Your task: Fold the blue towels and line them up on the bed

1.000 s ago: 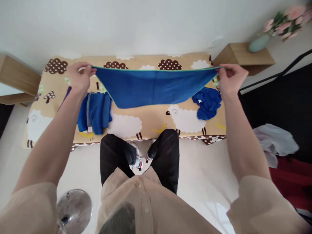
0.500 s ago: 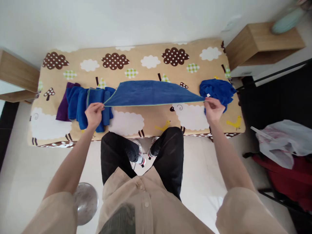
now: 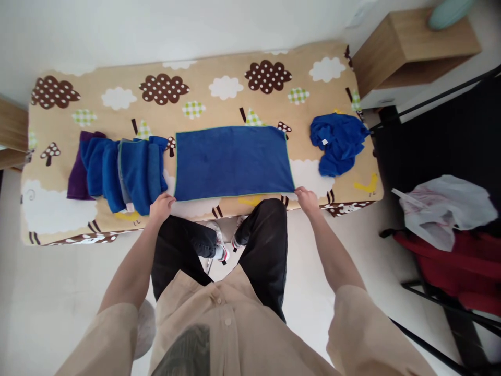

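Head view: have blue cloth [image 3: 234, 163] spread out mid-bed, long sides running left to right, light green trim along the edges. Looks mostly flat on the patterned bed cover [image 3: 219, 114]; can't tell about any slight lift along the near edge. Showing 2 hands on it, 1 per near corner. Got left hand [image 3: 160, 208] nearly closed, pinching the near left corner, just beside the folded stack. Got right hand [image 3: 307, 199] also nearly closed, thumb and fingers pinching the near right corner.

To the left of the cloth: see a row of folded blue cloths [image 3: 135, 175], overlapping like shingles, with 1 purple cloth [image 3: 78, 175] at the far left end. Can't get an exact count on the blue ones. To the right: see 1 crumpled blue cloth [image 3: 338, 143] with a small white tag, well apart from the spread one.

Around the bed: note a wooden cabinet [image 3: 409, 36] at the far right with a pale green vase [image 3: 450, 13] on top, cut off by the frame. Below that, see a white plastic bag [image 3: 446, 206] on something red [image 3: 469, 266]. Also see black trousers [image 3: 266, 250] against the bed's near edge.
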`<action>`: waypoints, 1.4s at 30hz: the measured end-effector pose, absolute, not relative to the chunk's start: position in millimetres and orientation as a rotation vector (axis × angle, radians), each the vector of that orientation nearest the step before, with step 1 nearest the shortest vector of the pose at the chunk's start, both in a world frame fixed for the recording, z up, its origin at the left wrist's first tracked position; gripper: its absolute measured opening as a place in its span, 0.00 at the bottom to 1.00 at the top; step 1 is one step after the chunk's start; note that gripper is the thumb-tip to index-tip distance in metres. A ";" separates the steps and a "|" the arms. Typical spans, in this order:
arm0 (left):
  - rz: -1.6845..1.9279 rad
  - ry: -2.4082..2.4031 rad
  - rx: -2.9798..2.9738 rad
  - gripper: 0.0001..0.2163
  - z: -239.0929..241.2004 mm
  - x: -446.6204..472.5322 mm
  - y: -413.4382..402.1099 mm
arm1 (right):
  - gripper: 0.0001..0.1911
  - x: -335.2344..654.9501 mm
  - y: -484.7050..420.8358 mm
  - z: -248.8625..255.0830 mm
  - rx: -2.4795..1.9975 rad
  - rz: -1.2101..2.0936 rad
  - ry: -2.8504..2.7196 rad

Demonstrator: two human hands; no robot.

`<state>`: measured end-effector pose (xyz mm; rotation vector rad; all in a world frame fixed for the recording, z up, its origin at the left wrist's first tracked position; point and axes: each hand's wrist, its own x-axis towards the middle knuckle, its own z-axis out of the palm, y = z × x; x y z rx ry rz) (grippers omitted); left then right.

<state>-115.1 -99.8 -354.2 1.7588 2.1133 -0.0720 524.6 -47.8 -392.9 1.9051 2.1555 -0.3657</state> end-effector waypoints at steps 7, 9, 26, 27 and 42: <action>-0.132 2.046 1.769 0.17 -359.4 -124.2 -98.2 | 0.23 525.0 -51.2 -399.7 2.054 -0.391 2.086; -0.133 2.031 1.784 0.15 -360.9 -121.1 -96.0 | 0.22 523.6 -54.3 -404.8 2.179 -0.469 2.038; 0.185 2.193 1.703 0.15 -424.9 43.8 -59.0 | 0.23 394.0 27.3 -340.0 2.082 -0.552 1.985; 0.233 2.245 1.648 0.16 -433.8 51.8 -61.7 | 0.26 365.7 31.9 -340.5 2.096 -0.567 2.127; 0.325 2.289 1.438 0.10 -476.4 52.5 -70.4 | 0.34 173.8 24.6 -415.1 1.551 -0.992 2.496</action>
